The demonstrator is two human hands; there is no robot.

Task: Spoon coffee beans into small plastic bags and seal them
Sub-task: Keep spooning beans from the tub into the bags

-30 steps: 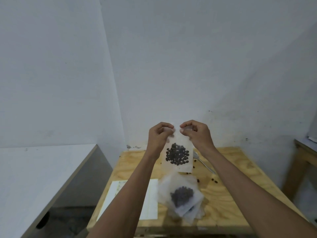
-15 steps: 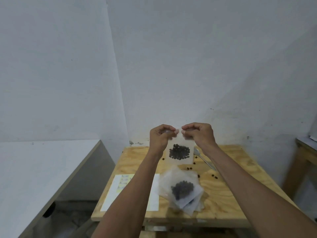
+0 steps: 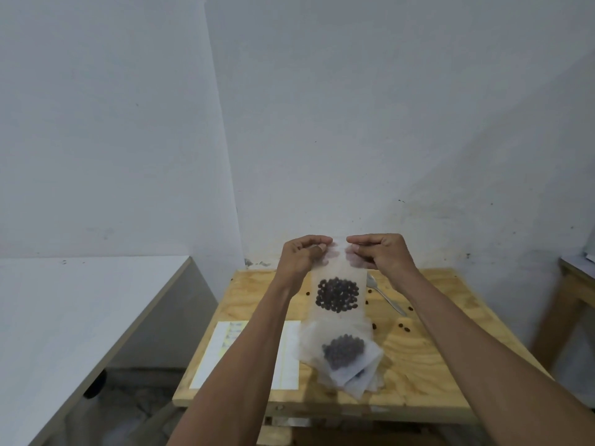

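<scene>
Plywood forms the table (image 3: 428, 358) set in a corner of white walls, above which the left hand (image 3: 301, 257) and right hand (image 3: 381, 252) each pinch the top edge of a small plastic bag (image 3: 339, 275) holding coffee beans (image 3: 337, 295), while more filled bags (image 3: 343, 357) lie piled on the table below.

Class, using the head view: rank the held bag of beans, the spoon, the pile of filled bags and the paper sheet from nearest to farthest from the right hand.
1. Held bag of beans: pinched by the right hand.
2. Spoon: on the table, just below that hand.
3. Pile of filled bags: lower, centre.
4. Paper sheet: far left.
</scene>
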